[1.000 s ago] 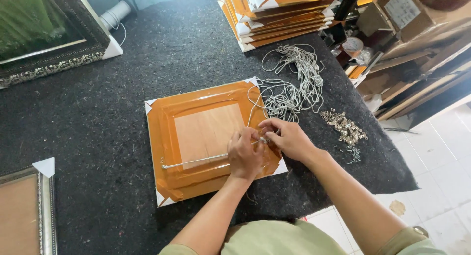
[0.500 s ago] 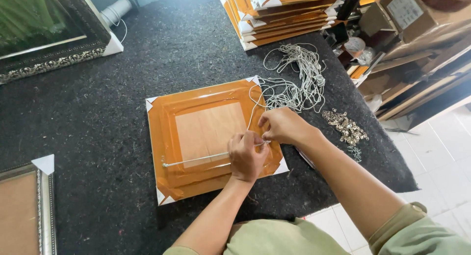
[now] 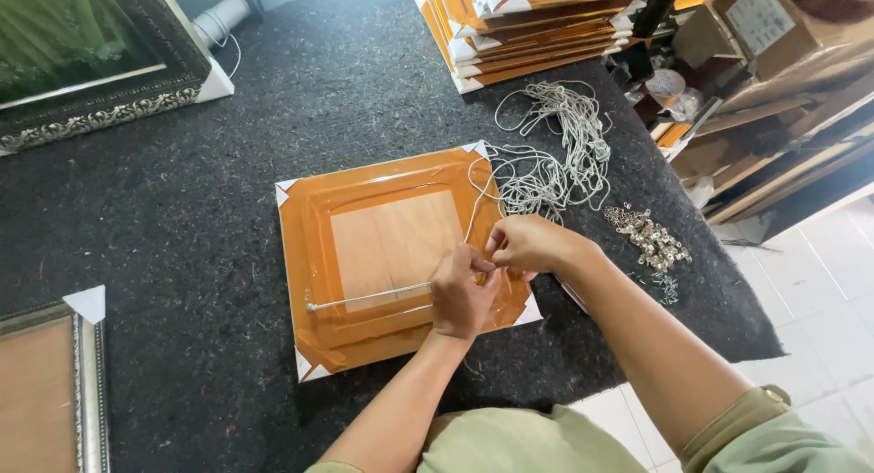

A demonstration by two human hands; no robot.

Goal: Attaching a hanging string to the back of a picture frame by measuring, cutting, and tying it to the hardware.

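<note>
Now both hands, left hand point(image 3: 462, 295) and right hand point(image 3: 528, 245), pinch thin white hanging cord point(image 3: 369, 297) at the orange-taped square picture frame back's point(image 3: 391, 254) right edge, fingers closed tying; tightening the knot looks next.

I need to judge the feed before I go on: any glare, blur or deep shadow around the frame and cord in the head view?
Head view: daylight is even and the shadows are soft; glossy streaks of glare run along the orange-wrapped frame, yet the cord across it reads sharply; the left hand and right hand are in focus, without motion blur; the white floor at right looks bright, slightly washed.
</note>
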